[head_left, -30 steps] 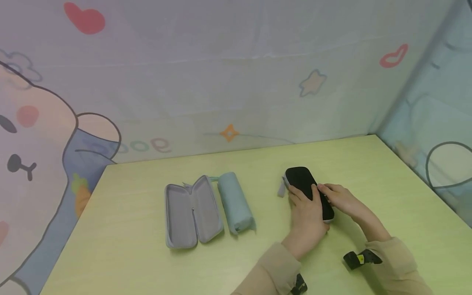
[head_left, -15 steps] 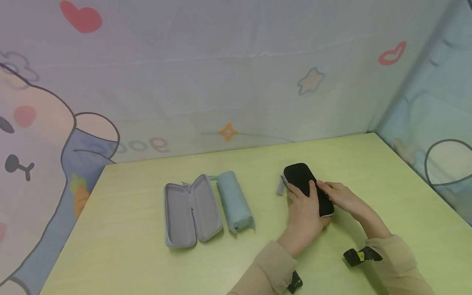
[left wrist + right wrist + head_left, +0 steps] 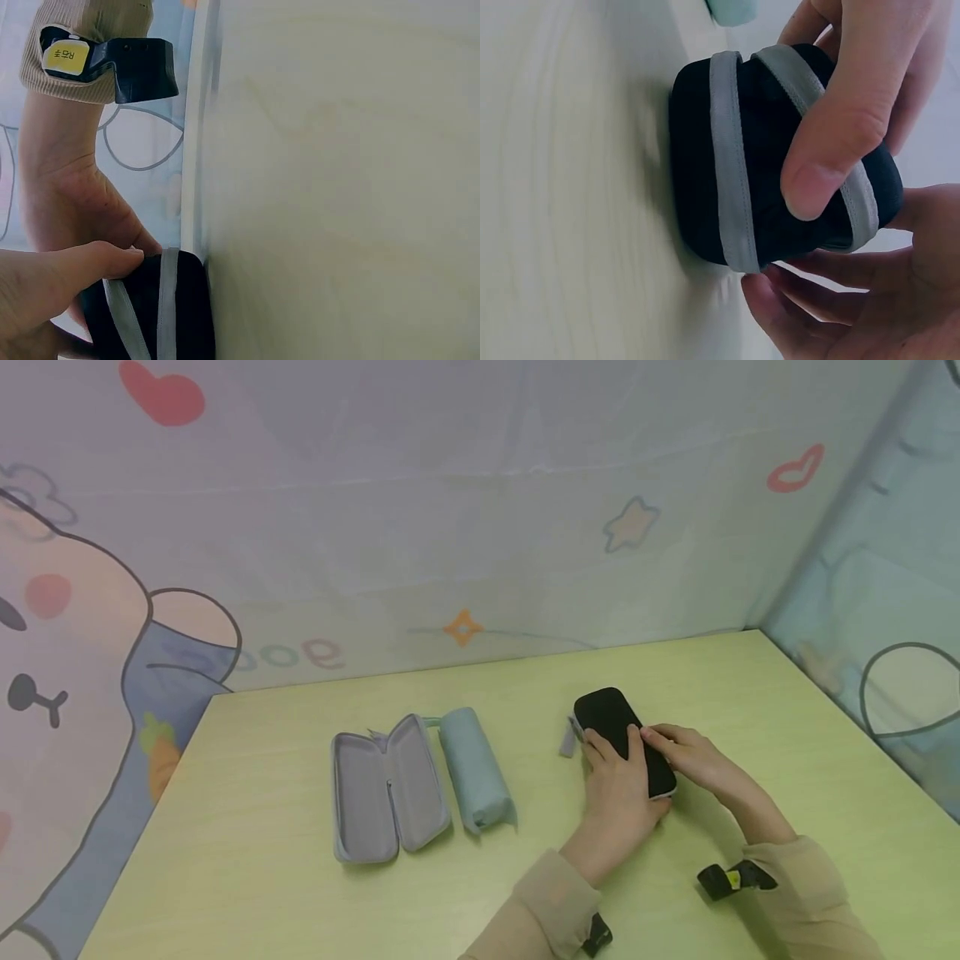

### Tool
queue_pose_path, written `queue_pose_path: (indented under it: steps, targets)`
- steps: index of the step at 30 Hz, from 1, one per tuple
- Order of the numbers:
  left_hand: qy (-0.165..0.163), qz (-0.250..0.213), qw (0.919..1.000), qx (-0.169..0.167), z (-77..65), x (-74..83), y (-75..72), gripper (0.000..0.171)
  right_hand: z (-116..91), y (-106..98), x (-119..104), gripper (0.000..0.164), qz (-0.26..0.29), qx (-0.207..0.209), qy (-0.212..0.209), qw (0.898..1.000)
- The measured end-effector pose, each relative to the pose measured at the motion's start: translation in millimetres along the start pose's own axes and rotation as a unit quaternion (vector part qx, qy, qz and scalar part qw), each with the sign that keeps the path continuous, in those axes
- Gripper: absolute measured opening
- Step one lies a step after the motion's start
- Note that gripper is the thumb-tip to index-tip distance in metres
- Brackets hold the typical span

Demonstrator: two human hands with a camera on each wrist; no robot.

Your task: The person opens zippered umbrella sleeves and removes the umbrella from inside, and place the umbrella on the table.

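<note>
A black zip case (image 3: 611, 718) with grey zip tape lies on the right half of the table, its grey pull tab (image 3: 567, 740) hanging at the left side. My left hand (image 3: 617, 793) grips its near end, fingers over the top and thumb against the end, as the right wrist view shows. On the right side, my right hand (image 3: 697, 762) holds the edge with fingers on top and the thumb by the zip tape. At the near end (image 3: 769, 172) the two grey tapes stand apart with black fabric between them. The case's underside is hidden.
Left of the hands lies an opened grey zip case (image 3: 367, 802), both halves spread. Beside it is a light blue cylindrical pouch (image 3: 477, 768). A printed cloth wall (image 3: 525, 543) stands behind the pale yellow-green table (image 3: 240, 827).
The black case's far end has shifted slightly away and left in the view, with both hands still on it. The camera view has moved slightly; the other cases stay put.
</note>
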State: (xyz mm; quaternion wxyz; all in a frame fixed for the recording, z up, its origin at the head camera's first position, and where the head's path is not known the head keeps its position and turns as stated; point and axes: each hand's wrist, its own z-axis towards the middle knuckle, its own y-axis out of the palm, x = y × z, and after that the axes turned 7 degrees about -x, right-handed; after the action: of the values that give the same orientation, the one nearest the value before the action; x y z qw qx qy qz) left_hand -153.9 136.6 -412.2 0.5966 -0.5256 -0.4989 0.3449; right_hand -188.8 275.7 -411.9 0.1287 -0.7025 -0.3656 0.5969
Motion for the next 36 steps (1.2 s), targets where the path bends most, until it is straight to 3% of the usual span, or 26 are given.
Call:
queue_pose_path:
  steps: [10, 25, 36]
  targets:
    - [0.013, -0.004, 0.9998, 0.017, -3.0, -0.6, -7.3, 0.092, -2, 0, -4, 0.055, 0.008, 0.048, -0.048, 0.998]
    - [0.029, -0.028, 0.9986, 0.035, -8.2, -3.5, -17.3, 0.086, -3, 1, -9, 0.042, 0.042, 0.057, -0.115, 0.991]
    - [0.034, -0.033, 0.9988, 0.010, -10.4, -11.4, -28.2, 0.069, -4, 5, -10, 0.041, 0.026, 0.058, -0.094, 0.994]
